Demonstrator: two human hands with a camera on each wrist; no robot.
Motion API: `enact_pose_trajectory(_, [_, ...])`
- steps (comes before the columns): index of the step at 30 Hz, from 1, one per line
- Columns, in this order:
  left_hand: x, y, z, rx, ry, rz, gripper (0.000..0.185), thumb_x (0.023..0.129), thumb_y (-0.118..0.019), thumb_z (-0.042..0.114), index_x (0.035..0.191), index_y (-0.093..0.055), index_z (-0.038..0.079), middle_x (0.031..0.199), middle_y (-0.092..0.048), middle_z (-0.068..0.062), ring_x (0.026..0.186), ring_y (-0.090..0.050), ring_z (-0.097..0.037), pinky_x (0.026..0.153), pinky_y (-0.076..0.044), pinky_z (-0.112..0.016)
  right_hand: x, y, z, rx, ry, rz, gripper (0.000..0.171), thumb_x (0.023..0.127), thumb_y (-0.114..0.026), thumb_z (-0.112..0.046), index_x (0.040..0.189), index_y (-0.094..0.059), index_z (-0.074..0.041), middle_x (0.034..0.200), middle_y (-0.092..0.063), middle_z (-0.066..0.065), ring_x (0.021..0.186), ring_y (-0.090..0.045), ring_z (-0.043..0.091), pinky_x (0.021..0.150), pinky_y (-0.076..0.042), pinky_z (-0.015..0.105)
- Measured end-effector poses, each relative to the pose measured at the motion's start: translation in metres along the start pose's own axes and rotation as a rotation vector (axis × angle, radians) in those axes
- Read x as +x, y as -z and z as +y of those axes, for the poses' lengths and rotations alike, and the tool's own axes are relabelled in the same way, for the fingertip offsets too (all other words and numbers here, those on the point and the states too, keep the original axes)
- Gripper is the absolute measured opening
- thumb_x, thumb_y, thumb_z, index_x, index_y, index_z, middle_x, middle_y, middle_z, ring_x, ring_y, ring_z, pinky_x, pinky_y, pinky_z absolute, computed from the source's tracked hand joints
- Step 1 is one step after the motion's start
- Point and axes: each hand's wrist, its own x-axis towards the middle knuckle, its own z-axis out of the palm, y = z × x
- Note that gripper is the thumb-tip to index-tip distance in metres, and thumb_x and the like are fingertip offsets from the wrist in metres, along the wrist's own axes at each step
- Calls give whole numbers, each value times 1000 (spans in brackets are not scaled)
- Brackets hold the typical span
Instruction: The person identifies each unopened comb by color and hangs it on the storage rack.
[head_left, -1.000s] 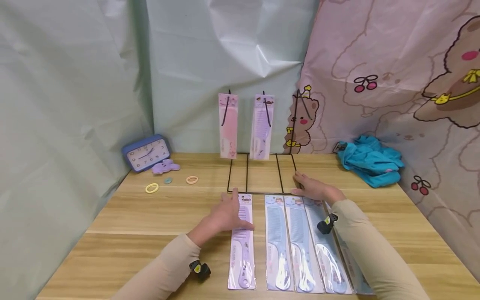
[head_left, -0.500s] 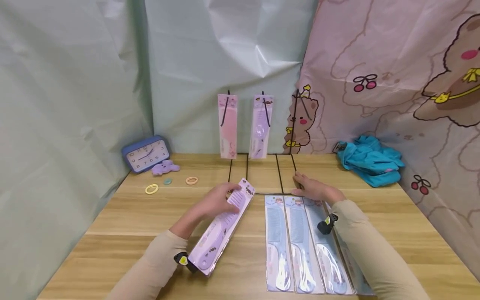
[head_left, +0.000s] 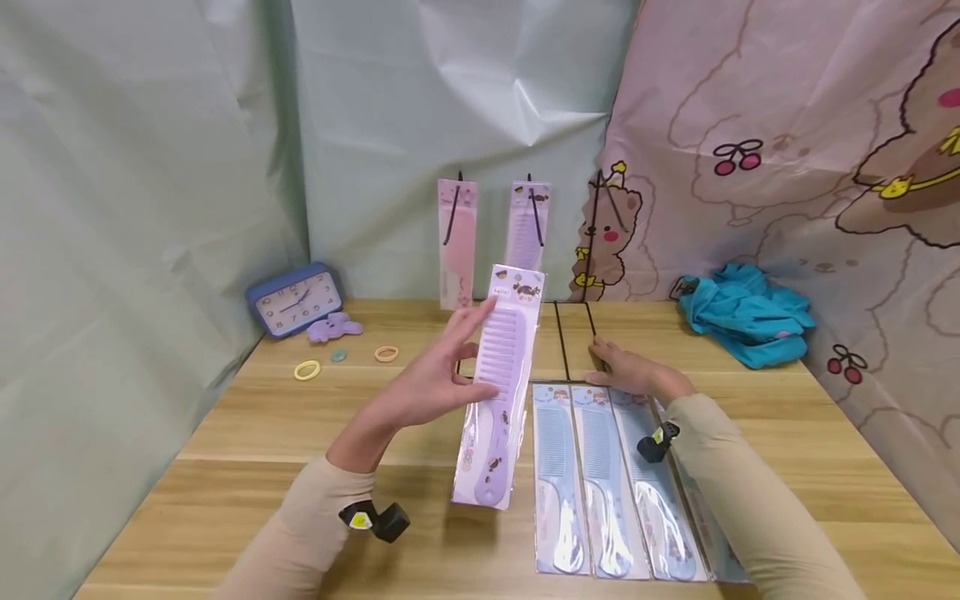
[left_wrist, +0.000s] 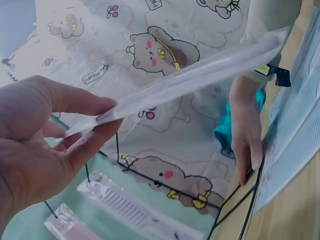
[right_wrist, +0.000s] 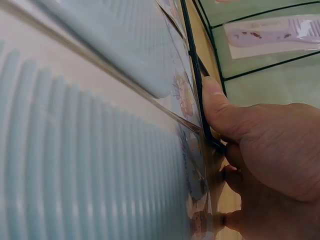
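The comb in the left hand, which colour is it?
Purple comb, in clear packaging; the head view shows it best.

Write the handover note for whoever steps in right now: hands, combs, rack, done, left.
Left hand: pinches a packaged purple comb, lifted off the table.
Right hand: holds down the wire rack's base.
Done: a pink comb and a purple hung comb hang on the rack's hooks.
Left: the lifted comb, plus blue combs lying flat; the right hook is bare.
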Motion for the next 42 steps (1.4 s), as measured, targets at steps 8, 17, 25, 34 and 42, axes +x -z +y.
enact_pose_trajectory(8, [20,-13,3,-35,-49,96,104,83,-67,-19,162,-16,25,159,-22,-6,116,-57,-40,75,-61,-45,1,-1,4,-11,9,6,78,103,-54,-42,158,-18,2,162,-9,27,148,-10,47,118,-14,59])
enact_pose_trajectory(17, [36,-18,-2,-74,-10,143,106,81,-67,-19,162,-16,27,161,-23,-5,113,-59,-37,75,-61,-46,2,-2,6,4,10,10,80,103,-54,-42,158,-17,2,163,-7,27,148,-9,46,119,-13,59])
enact_pose_trajectory(25, [43,-18,-7,-59,-21,165,107,81,-68,-18,162,-16,27,156,-28,-7,109,-61,-36,73,-61,-45,2,1,3,-1,-33,-8,80,102,-53,-46,159,-17,-2,164,-7,24,149,-9,44,119,-13,58])
enact_pose_trajectory(34, [50,-16,-11,-37,-6,196,106,80,-70,-18,162,-17,26,152,-33,-10,108,-63,-34,74,-61,-44,2,-1,3,-5,-21,-3,79,102,-53,-45,159,-18,-2,164,-7,24,149,-8,44,119,-13,58])
enact_pose_trajectory(42, [71,-5,-22,12,74,283,106,77,-71,-18,161,-22,25,128,-50,-20,99,-65,-33,76,-61,-40,1,-2,2,-8,-15,5,79,103,-53,-44,158,-18,0,163,-7,26,148,-9,45,118,-14,59])
